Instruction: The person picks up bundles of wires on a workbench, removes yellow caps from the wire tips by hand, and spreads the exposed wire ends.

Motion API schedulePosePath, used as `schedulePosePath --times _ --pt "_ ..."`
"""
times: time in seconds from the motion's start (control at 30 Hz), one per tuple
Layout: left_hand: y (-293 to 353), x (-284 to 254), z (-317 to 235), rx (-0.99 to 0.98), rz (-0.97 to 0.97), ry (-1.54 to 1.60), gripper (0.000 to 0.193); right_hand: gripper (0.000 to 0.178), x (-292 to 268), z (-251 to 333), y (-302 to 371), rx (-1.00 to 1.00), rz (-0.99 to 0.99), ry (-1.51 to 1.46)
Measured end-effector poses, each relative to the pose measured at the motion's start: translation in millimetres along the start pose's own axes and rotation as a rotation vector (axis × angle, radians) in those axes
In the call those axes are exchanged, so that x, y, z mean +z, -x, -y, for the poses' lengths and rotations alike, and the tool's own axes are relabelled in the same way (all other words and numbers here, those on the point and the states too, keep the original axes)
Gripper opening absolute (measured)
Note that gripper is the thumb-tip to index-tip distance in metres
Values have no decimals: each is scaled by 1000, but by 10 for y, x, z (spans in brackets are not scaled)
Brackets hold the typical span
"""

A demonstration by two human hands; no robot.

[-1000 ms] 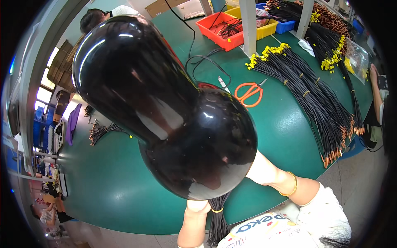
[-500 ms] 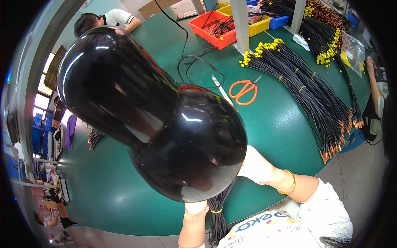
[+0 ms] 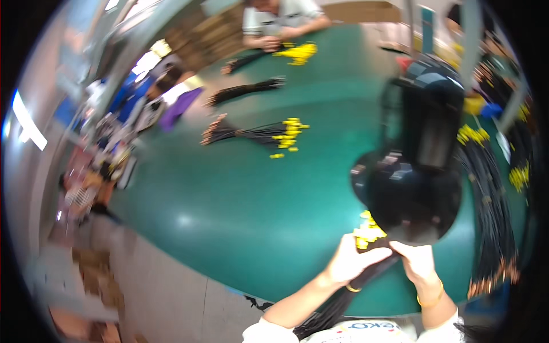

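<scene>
A bundle of black cables (image 3: 372,273) slants up from my lap over the near table edge, with a yellow band round it and yellow connectors (image 3: 369,231) at its upper end. My left hand (image 3: 350,262) is closed round the bundle just below the connectors, its thumb lying across the cables. On the other side, my right hand (image 3: 418,263) is closed at the bundle's edge, thumb tip against it; its fingers are partly hidden. Just above my right hand, a glossy black rounded fixture (image 3: 414,197) blocks part of the view.
Several cable bundles lie on the green table (image 3: 246,194): one with yellow ends (image 3: 257,134) at far left, a large pile (image 3: 489,200) at right. Across the table sits another person (image 3: 280,23), hands at a bundle. A purple cloth (image 3: 180,108) hangs at the left edge.
The view has swung left, so the black fixture now appears farther right and smaller. Both my hands and the bundle's yellow connectors have come out from behind it.
</scene>
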State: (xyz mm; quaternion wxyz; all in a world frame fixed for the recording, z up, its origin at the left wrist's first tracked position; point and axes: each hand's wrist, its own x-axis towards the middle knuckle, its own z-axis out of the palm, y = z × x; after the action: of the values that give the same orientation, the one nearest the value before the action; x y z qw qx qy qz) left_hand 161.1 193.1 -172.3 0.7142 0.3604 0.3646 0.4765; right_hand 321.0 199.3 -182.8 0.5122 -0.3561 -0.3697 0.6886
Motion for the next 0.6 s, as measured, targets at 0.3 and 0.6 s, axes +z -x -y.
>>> schedulePosePath --times 0.3,0.6 --pt "-65 14 241 94 -47 26 29 29 -43 -26 -81 -31 22 131" --pt "-32 7 132 68 -4 36 35 37 -40 -11 -69 53 -10 85"
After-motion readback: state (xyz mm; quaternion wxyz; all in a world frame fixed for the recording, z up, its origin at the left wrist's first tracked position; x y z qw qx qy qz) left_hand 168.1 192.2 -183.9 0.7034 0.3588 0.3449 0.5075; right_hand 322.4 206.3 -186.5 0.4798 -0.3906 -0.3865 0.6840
